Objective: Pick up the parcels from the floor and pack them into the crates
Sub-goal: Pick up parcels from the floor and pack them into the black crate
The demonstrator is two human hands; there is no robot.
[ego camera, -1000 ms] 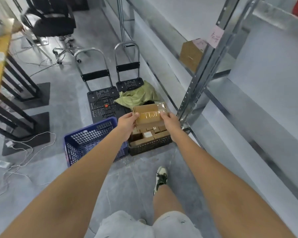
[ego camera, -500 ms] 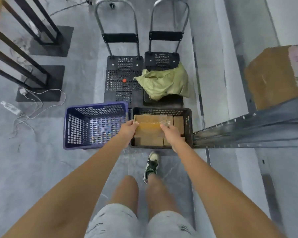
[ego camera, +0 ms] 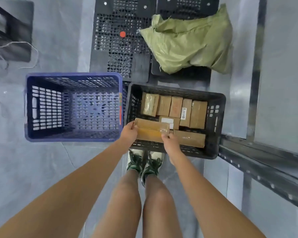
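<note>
Standing on the grey floor (ego camera: pixel 58 160) are two crates side by side, touching: a blue crate (ego camera: pixel 72 136) on the left with nothing in it, and a black crate (ego camera: pixel 215 124) on the right, part filled. Beyond them lie two black trolley decks (ego camera: pixel 120 48), and a green sack (ego camera: pixel 187 42) slumps across the right-hand deck. A metal rack (ego camera: pixel 265 169) runs along the right edge.

In the black crate a row of brown parcels (ego camera: pixel 174 107) stands along the far side, with a long parcel (ego camera: pixel 189 139) lying flat at the near right.

A brown box (ego camera: pixel 150 130) is held over the near left corner of the black crate, level with its rim, overlapping the long parcel's left end. The left hand (ego camera: pixel 129 132) grips the box's left end, fingers curled round the edge. The right hand (ego camera: pixel 169 140) pinches its right end, thumb on top; the other fingers are hidden under the box. Whether the box touches the parcels below cannot be told.

Two green-laced shoes (ego camera: pixel 144 162) stand just before the black crate.
</note>
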